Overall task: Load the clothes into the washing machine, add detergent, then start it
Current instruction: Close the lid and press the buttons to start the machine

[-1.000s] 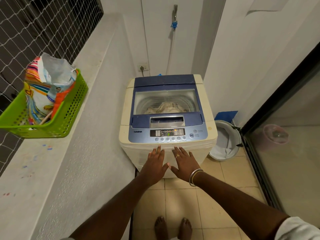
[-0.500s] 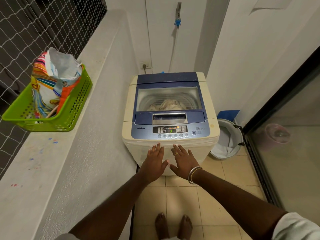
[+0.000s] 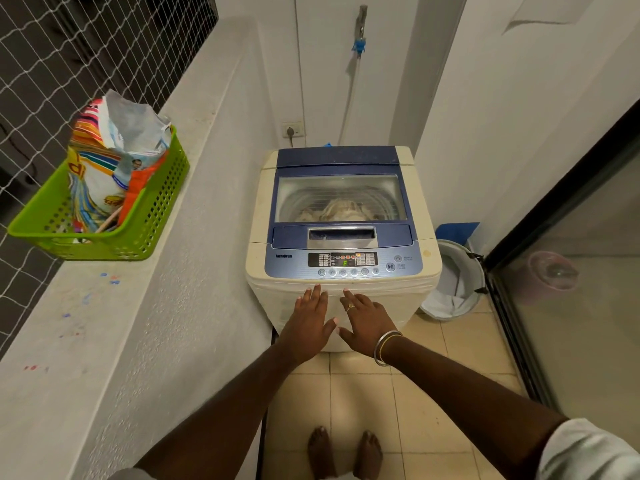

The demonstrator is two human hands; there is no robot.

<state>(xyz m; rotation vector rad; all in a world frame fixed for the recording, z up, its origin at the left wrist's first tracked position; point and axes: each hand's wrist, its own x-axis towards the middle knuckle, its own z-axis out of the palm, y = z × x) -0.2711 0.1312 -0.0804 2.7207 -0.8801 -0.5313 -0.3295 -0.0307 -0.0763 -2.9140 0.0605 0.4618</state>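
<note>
Left hand (image 3: 306, 322) and right hand (image 3: 363, 322), flat, against washing machine (image 3: 429, 271).

One washing machine (image 3: 341, 237), one green basket (image 3: 154, 216), one detergent bag (image 3: 110, 164), one white bucket (image 3: 459, 282) — and two hands: left hand (image 3: 307, 323), right hand (image 3: 365, 323).

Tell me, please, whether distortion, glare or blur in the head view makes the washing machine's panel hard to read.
Head view: wide-angle distortion bends the walls; the lid window is hazy, dimming the clothes behind it; the control panel is lit, yet its labels are too small to read; the glass door shows faint reflections.
</note>
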